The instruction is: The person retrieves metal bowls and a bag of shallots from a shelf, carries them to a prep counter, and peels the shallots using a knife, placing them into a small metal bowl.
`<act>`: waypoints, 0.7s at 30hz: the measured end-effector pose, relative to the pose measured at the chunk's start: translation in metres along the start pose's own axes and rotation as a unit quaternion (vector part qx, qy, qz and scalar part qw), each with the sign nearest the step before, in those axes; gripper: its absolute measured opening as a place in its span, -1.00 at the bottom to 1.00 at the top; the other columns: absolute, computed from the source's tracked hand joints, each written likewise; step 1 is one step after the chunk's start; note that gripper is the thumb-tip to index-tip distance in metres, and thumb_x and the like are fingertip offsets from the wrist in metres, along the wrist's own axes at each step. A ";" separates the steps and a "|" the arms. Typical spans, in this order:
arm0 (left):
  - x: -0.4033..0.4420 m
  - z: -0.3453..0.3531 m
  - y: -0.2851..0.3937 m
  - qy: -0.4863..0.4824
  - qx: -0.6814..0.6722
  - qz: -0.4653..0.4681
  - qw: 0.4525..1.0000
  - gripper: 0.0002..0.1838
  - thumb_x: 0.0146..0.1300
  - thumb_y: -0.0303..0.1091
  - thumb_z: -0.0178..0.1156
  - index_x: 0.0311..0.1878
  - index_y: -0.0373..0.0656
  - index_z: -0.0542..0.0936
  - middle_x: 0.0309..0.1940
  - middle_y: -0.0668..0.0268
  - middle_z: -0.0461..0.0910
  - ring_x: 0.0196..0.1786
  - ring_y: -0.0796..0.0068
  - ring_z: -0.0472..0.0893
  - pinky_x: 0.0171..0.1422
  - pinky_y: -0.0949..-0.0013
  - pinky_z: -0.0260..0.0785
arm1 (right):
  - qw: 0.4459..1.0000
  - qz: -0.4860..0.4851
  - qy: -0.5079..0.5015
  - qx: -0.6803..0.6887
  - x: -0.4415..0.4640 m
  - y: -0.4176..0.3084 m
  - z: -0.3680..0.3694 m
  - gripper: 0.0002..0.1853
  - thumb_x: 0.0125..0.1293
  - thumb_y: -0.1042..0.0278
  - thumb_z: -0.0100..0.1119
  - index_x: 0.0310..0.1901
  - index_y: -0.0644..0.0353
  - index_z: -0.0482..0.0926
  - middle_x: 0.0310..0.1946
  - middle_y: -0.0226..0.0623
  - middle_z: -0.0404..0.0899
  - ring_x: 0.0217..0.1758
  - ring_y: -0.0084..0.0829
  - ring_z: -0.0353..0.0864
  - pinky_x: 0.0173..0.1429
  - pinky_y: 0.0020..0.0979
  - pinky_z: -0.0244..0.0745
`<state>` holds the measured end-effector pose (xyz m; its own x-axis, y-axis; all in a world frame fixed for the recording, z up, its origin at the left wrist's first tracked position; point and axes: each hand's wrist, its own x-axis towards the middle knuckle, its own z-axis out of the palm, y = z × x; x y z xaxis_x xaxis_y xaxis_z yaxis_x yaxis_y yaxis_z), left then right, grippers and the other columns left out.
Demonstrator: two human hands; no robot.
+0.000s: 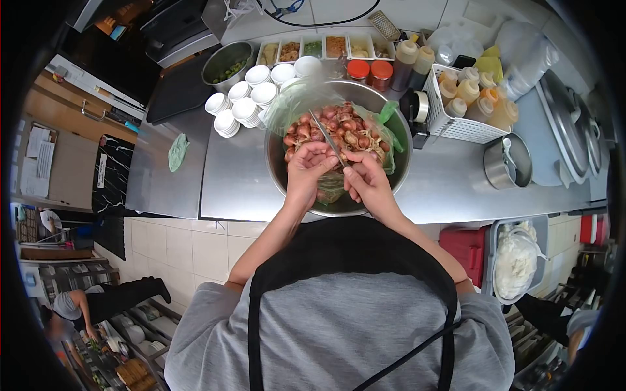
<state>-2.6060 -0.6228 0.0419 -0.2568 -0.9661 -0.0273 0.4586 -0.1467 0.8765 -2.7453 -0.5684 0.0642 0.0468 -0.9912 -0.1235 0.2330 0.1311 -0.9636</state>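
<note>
A large steel bowl (274, 174) stands on the counter in front of me, holding a heap of red shallots (349, 124) in a green plastic bag (285, 109). Over the heap, my right hand (368, 182) is closed around the handle of a small knife (325, 132), its blade slanting up and left. My left hand (308, 171) is closed with its fingertips on a shallot (331, 152) against the blade. The fingers partly cover that shallot.
Stacked white cups (245, 109) and a pot of green limes (210, 64) stand back left. Food tubs (313, 49), red-lidded jars (358, 70) and a white basket (473, 132) of sauce bottles line the back. A crumpled green cloth (177, 152) lies left. Another person (72, 303) works at lower left.
</note>
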 end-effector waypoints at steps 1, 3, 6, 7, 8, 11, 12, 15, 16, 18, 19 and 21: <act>0.001 0.000 0.001 0.000 0.000 0.000 1.000 -0.70 0.05 -0.61 0.19 -0.11 -0.29 0.43 -0.25 0.29 0.51 -0.19 0.59 0.50 -0.04 0.51 0.38 | 1.000 0.011 -0.006 0.017 -0.001 0.000 0.000 -0.67 0.26 0.43 0.00 0.06 0.13 0.31 -0.56 -0.45 0.40 -0.60 -0.73 0.28 -0.55 -0.67 0.16; 0.001 0.000 0.003 0.001 0.066 0.015 0.998 -0.69 0.04 -0.63 0.18 -0.11 -0.29 0.43 -0.28 0.30 0.52 -0.21 0.59 0.51 -0.07 0.54 0.38 | 0.999 0.023 -0.014 0.035 -0.002 -0.001 0.001 -0.66 0.27 0.40 -0.01 0.08 0.09 0.30 -0.59 -0.46 0.37 -0.62 -0.74 0.25 -0.57 -0.69 0.11; 0.002 -0.001 0.002 0.000 0.072 0.020 0.997 -0.71 0.04 -0.63 0.17 -0.11 -0.30 0.43 -0.30 0.31 0.52 -0.20 0.61 0.50 -0.07 0.54 0.38 | 0.999 0.027 -0.015 0.019 -0.002 -0.002 -0.002 -0.67 0.27 0.38 -0.02 0.08 0.06 0.32 -0.59 -0.46 0.39 -0.63 -0.73 0.26 -0.57 -0.70 0.12; 0.002 -0.001 0.001 0.000 0.071 0.020 0.997 -0.71 0.04 -0.63 0.17 -0.11 -0.30 0.43 -0.30 0.31 0.52 -0.20 0.61 0.50 -0.07 0.54 0.38 | 0.999 0.032 -0.016 0.008 -0.001 -0.001 -0.003 -0.67 0.28 0.37 -0.02 0.09 0.06 0.33 -0.60 -0.46 0.39 -0.63 -0.73 0.26 -0.57 -0.69 0.12; 0.002 -0.002 0.000 0.001 0.079 0.017 0.997 -0.71 0.05 -0.62 0.17 -0.11 -0.30 0.44 -0.30 0.32 0.52 -0.20 0.62 0.50 -0.07 0.55 0.37 | 0.999 0.037 -0.017 -0.003 -0.001 -0.001 -0.004 -0.67 0.28 0.37 -0.03 0.09 0.05 0.34 -0.60 -0.46 0.39 -0.64 -0.73 0.26 -0.58 -0.69 0.13; 0.002 -0.002 0.002 0.001 0.090 0.012 0.996 -0.71 0.05 -0.61 0.17 -0.11 -0.31 0.44 -0.29 0.32 0.53 -0.20 0.62 0.50 -0.07 0.56 0.36 | 0.999 0.043 -0.019 -0.003 -0.002 -0.005 -0.005 -0.68 0.31 0.40 -0.08 0.10 0.13 0.35 -0.60 -0.42 0.38 -0.64 -0.68 0.28 -0.57 -0.68 0.15; 0.002 -0.002 0.003 0.000 0.093 0.009 0.996 -0.71 0.06 -0.60 0.17 -0.10 -0.31 0.43 -0.28 0.32 0.53 -0.19 0.62 0.50 -0.07 0.56 0.35 | 0.999 0.043 -0.019 -0.003 -0.001 -0.005 -0.007 -0.68 0.31 0.40 -0.08 0.10 0.13 0.35 -0.60 -0.42 0.38 -0.64 -0.68 0.28 -0.57 -0.68 0.15; 0.001 0.000 0.006 -0.012 0.078 0.003 0.997 -0.71 0.07 -0.59 0.17 -0.10 -0.31 0.43 -0.26 0.32 0.53 -0.18 0.62 0.50 -0.05 0.56 0.34 | 0.999 0.044 -0.027 0.017 0.000 -0.008 -0.009 -0.68 0.31 0.41 -0.08 0.10 0.13 0.35 -0.59 -0.42 0.38 -0.64 -0.68 0.28 -0.58 -0.68 0.15; 0.001 0.000 0.006 -0.012 0.078 0.003 0.997 -0.71 0.07 -0.59 0.17 -0.10 -0.31 0.43 -0.26 0.32 0.53 -0.18 0.62 0.50 -0.05 0.56 0.34 | 0.999 0.042 -0.027 0.009 -0.001 -0.010 -0.009 -0.68 0.31 0.40 -0.08 0.10 0.12 0.35 -0.59 -0.42 0.38 -0.64 -0.68 0.28 -0.58 -0.68 0.15; 0.001 0.000 0.006 -0.018 0.061 -0.002 0.998 -0.72 0.08 -0.59 0.15 -0.10 -0.31 0.44 -0.25 0.31 0.53 -0.16 0.61 0.50 -0.03 0.55 0.34 | 0.999 0.041 -0.026 0.001 -0.001 -0.009 -0.010 -0.68 0.31 0.40 -0.08 0.10 0.12 0.34 -0.60 -0.42 0.38 -0.64 -0.68 0.28 -0.58 -0.68 0.15; 0.001 0.000 0.007 -0.018 0.061 -0.002 0.998 -0.72 0.08 -0.59 0.15 -0.10 -0.31 0.44 -0.25 0.31 0.53 -0.16 0.61 0.50 -0.03 0.55 0.34 | 0.999 0.037 -0.018 -0.003 0.000 -0.006 -0.011 -0.67 0.31 0.40 -0.09 0.11 0.12 0.34 -0.60 -0.42 0.38 -0.65 -0.68 0.28 -0.59 -0.68 0.15; 0.000 0.000 0.008 -0.010 0.056 -0.016 0.998 -0.71 0.08 -0.56 0.16 -0.09 -0.33 0.44 -0.23 0.28 0.53 -0.12 0.54 0.50 0.01 0.45 0.35 | 0.999 0.033 -0.011 -0.007 0.002 -0.006 -0.017 -0.67 0.31 0.40 -0.09 0.11 0.12 0.34 -0.60 -0.42 0.38 -0.65 -0.68 0.27 -0.60 -0.68 0.14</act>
<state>-2.6020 -0.6240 0.0488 -0.2870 -0.9568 -0.0469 0.3515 -0.1507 0.9240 -2.7629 -0.5711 0.0656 0.0823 -0.9797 -0.1825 0.2145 0.1963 -0.9568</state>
